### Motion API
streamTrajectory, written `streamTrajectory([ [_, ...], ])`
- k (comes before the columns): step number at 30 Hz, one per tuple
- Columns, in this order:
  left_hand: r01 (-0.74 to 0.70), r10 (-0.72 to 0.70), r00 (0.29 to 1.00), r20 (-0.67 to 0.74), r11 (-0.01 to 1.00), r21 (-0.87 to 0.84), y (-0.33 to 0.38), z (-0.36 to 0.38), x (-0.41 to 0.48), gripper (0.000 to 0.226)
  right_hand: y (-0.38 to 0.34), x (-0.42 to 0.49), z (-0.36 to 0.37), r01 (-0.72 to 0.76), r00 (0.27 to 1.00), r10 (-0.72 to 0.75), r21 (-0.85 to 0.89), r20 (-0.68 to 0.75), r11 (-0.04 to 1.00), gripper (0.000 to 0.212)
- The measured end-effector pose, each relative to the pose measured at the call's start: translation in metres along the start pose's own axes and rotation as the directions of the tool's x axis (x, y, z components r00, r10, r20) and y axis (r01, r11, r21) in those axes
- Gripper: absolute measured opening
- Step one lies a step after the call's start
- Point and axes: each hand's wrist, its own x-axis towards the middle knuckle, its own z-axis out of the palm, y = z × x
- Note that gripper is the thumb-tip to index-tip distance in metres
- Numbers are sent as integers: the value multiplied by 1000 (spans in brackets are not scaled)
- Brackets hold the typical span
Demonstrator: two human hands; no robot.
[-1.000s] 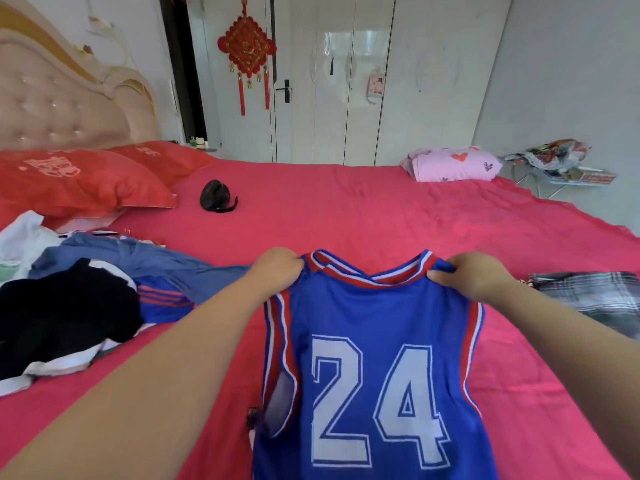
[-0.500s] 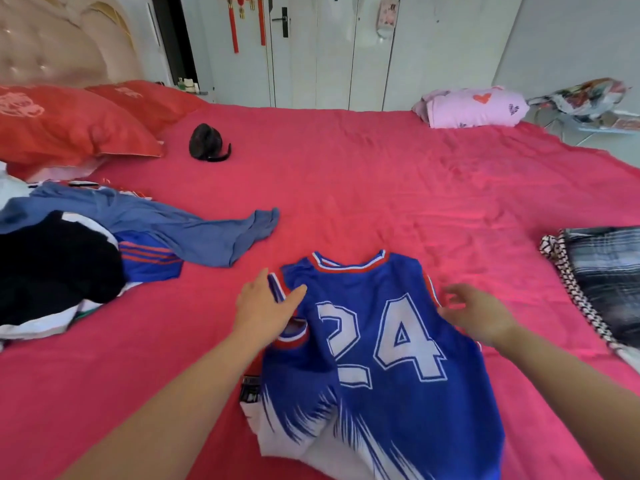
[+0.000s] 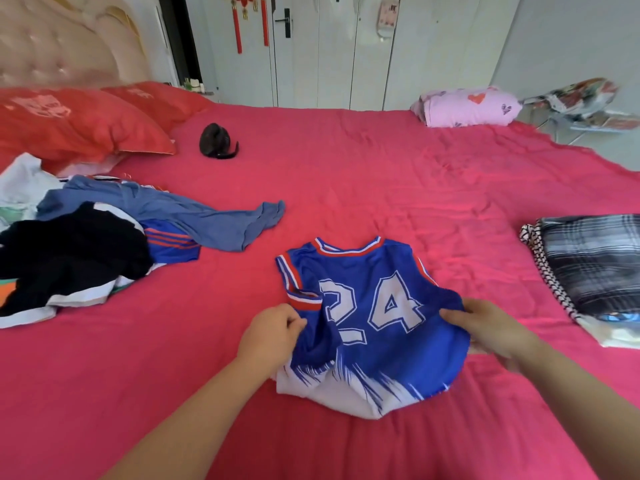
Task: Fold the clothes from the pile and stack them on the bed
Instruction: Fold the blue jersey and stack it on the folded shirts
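Where the jersey [image 3: 374, 306] lay: on the bed [image 3: 381, 174], number side up, directly ahead of the person and between both hands.
Long axis: collar to hem, running away from the person.
Heading: collar at the far end, a little left of the hem; white hem at the near end, rumpled.
Left hand [image 3: 273, 336]: fingers curled, pinching the left side edge just below the armhole.
Right hand [image 3: 491, 327]: grasping the right side edge at about mid-length.
Nearer hand: neither; each was touching its own edge.
Probable next move: side edges brought inward across the long axis.
Pile [image 3: 86, 251]: well apart, to the left.
Folded stack [image 3: 595, 265]: to the right, apart from the jersey.
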Motion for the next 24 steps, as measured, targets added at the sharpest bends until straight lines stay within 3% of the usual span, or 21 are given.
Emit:
streamTrajectory([
  [2, 87, -76, 996, 45, 937, -338, 5, -8, 8, 20, -14, 6, -7, 5, 1000, -4, 136, -12, 991, 14],
  [3, 110, -84, 993, 80, 904, -413, 6, -9, 11, 16, -19, 12, -10, 14, 999, -7, 207, -36, 978, 12],
  [4, 91, -49, 992, 113, 908, -408, 6, -9, 11, 22, -25, 19, -11, 29, 997, -8, 280, -75, 960, 9],
  [6, 25, 48, 974, 221, 948, -317, 0, -1, 5, 68, -33, 33, -10, 59, 990, -4, 398, -138, 915, 8],
  [7, -27, 78, 965, 250, 979, -201, -3, 5, 1, 88, -35, 37, -8, 66, 993, -16, 438, -117, 896, 10],
  [8, -81, 99, 961, 258, 994, -78, -6, 12, -2, 91, -37, 38, -5, 63, 998, -48, 458, -46, 887, 14],
  [9, -117, 115, 968, 222, 993, -5, -11, 17, -2, 73, -34, 37, -1, 43, 995, -79, 445, 64, 894, 18],
  [10, -120, 116, 982, 149, 993, 17, -13, 19, 0, 42, -30, 33, 3, 9, 976, -94, 395, 196, 919, 22],
  [11, -88, 92, 993, 75, 995, -56, -12, 17, 2, 16, -24, 31, 7, -25, 949, -80, 326, 305, 945, 32],
  [12, -36, 40, 999, 20, 984, -173, -12, 16, 6, 24, -17, 30, 9, -50, 926, -54, 263, 373, 963, 42],
  [13, 57, -63, 998, -4, 932, -358, -11, 13, 14, 32, -11, 32, 11, -64, 920, -33, 232, 390, 971, 46],
  [15, 175, -207, 977, 55, 628, -758, -3, -3, 34, 32, -12, 42, 10, -32, 959, -41, 253, 280, 967, 39],
  [16, 178, -239, 968, 70, 466, -866, 2, -13, 45, 28, -19, 48, 6, -9, 977, -60, 318, 206, 948, 34],
  [18, 149, -274, 957, 89, 206, -967, 13, -32, 67, 16, -38, 59, -5, 77, 991, -126, 540, 54, 838, 27],
  [20, 125, -304, 948, 97, 74, -989, 14, -39, 85, 10, -52, 68, -14, 154, 983, -181, 716, -39, 681, 28],
  [21, 123, -325, 942, 86, 94, -988, 11, -37, 89, 24, -51, 73, -14, 151, 985, -168, 711, -46, 686, 27],
  [22, 135, -340, 938, 66, 184, -974, 7, -34, 89, 51, -49, 72, -11, 146, 987, -151, 621, -45, 770, 29],
  [23, 168, -343, 938, 50, 325, -930, 3, -29, 84, 79, -42, 71, -5, 126, 992, -119, 478, -45, 869, 38],
  [24, 194, -348, 937, 21, 471, -861, 2, -23, 76, 93, -31, 70, 2, 104, 995, -97, 346, -37, 933, 44],
])
